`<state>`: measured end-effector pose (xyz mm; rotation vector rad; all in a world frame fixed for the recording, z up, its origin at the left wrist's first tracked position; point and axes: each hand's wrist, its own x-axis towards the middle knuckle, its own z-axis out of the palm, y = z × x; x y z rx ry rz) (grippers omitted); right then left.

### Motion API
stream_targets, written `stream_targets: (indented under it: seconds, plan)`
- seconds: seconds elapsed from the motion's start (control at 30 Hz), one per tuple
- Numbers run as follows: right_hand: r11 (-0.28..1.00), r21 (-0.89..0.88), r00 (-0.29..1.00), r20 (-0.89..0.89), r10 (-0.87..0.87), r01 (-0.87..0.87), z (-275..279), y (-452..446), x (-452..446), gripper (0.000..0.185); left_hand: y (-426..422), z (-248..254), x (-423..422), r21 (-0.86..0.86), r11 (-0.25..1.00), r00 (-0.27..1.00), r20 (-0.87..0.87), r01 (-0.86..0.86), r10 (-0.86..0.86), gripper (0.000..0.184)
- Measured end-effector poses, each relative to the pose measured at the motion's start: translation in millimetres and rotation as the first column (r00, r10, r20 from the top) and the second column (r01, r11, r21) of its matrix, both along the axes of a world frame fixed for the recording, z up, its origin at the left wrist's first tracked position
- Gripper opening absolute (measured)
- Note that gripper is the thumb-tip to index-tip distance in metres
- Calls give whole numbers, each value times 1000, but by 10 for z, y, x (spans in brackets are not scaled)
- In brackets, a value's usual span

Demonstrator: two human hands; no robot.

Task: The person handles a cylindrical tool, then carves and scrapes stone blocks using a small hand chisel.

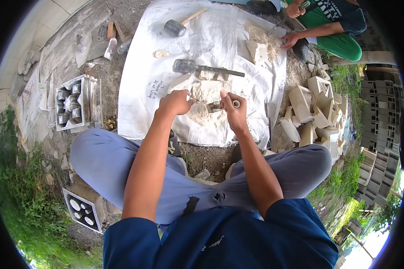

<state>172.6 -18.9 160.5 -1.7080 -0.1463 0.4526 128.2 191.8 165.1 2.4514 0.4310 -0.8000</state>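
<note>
**Where Crumbs [211,120] Lie Thick, a Pale Block [206,93] Rests on a White Sheet [150,69]**

While the person [220,242] sits with both knees spread on the near side of the pale block, 2 bare arms reach toward it. The right grip [235,110], just off the block's near right corner, is clamped around a short tool [214,106]. The tool's round butt pokes out of the fist, and its metal end lies near the block's near edge, over the crumbs. The left grip [177,104] is just beside the block's near left corner, with fingers bent; whether it is clamped on anything, I cannot tell.

A pale slab [180,84] lies at the block's left. Just beyond the block is a hammer [184,66], its dark handle running rightward. Farther beyond and to the left are a small pale chip [160,54] and a black-headed mallet [175,28] with a wooden handle.

Well left of the block, off the sheet, stands a box-shaped frame [72,103]. To the block's right, past the sheet's edge, is a heap of broken pieces [316,107]. Beyond the block and rightward lies 1 pale lump [257,51]; farther out that way sits a co-worker [339,46] in green.
</note>
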Motion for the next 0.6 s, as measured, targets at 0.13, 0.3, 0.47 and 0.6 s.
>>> stream_targets:
  seconds: [0.13, 0.3, 0.47, 0.6]
  plan:
    - [995, 96, 997, 73, 6, -13, 106, -144, 46, 47, -9, 73, -14, -11, 999, 999, 29, -34, 34, 56]
    - [995, 84, 999, -5, -44, 44, -460, -136, 123, 37, 12, 17, 39, -34, 999, 1000, 23, -17, 17, 57]
    - [955, 275, 991, 42, -125, 109, -106, -80, 116, 44, 8, 21, 29, -32, 999, 999, 20, -28, 28, 55]
    - [933, 357, 986, 130, -102, 49, -89, -107, 160, 45, 16, 99, 20, -39, 998, 999, 24, -39, 40, 54]
